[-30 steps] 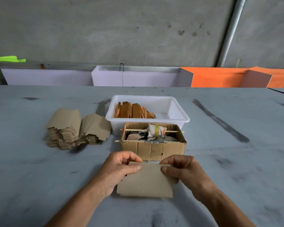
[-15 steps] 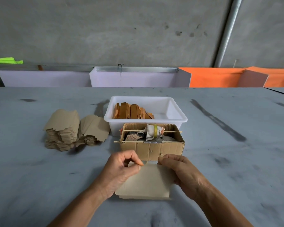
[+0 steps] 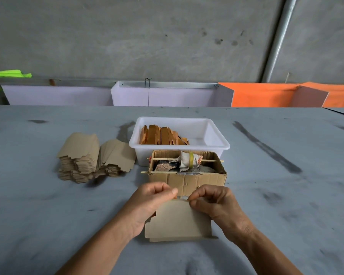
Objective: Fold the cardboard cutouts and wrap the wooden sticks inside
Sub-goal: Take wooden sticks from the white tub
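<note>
I'm pinching the far edge of the cardboard cutout (image 3: pixel 177 221) with both hands, left hand (image 3: pixel 149 203) and right hand (image 3: pixel 214 203), flat on the desk (image 3: pixel 48 215) before the cardboard box (image 3: pixel 187 178), keeping the crease straight, wooden sticks (image 3: pixel 163 135) waiting in the white tub (image 3: pixel 216 143)

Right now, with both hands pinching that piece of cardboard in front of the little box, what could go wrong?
1. Both the left hand and right hand pinch only the far edge of the cardboard cutout; the rest lies loose on the table, so the fold might come out crooked.
2. The cardboard box sits right behind the knuckles, with thin skewers poking out; a forward push could bump it.
3. The wooden sticks lie in the white tub behind that box, so reaching over may snag it.
</note>
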The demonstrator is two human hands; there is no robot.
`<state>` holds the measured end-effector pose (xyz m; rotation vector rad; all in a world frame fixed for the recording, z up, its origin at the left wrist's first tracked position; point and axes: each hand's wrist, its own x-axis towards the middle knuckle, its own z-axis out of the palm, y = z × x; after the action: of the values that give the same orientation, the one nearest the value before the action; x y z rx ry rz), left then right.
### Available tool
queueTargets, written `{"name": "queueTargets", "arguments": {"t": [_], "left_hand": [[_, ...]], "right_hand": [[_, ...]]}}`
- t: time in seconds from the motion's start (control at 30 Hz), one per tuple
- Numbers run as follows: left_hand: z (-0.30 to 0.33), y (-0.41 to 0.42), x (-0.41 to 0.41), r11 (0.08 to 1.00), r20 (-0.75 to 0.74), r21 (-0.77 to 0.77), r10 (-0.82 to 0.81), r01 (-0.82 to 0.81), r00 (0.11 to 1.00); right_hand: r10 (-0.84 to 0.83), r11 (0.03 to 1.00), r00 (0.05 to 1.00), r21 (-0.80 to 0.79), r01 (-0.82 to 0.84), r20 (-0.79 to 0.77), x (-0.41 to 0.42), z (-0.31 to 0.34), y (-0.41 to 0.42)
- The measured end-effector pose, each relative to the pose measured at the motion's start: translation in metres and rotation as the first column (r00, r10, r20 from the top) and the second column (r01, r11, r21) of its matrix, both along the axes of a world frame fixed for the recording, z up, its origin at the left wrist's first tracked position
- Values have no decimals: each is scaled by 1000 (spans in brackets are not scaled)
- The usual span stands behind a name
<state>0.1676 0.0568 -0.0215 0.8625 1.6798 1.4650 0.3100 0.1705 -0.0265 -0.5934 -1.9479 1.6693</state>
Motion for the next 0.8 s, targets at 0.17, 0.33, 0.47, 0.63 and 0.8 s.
{"name": "queueTargets", "arguments": {"t": [0.17,0.33,0.47,0.63,0.8], "left_hand": [[3,7,-4,992,-126,-127,-14,-2,992],[5,7,-4,992,-202,-101,-99,80,974],[3,6,-4,993,-332,-90,-97,71,938],[1,7,-2,995,-465,-62,-99,79,880],[2,6,0,998,-520,7,-54,67,853]], "right_hand": [[-30,987,999,157,27,16,-1,-4,0],[-47,982,998,182,40,35,0,-6,-2],[-31,996,998,86,26,48,0,-4,-3],[-41,997,995,-58,46,90,-4,4,-2],[-9,1000,972,15,6,234,-12,11,-3]]}}
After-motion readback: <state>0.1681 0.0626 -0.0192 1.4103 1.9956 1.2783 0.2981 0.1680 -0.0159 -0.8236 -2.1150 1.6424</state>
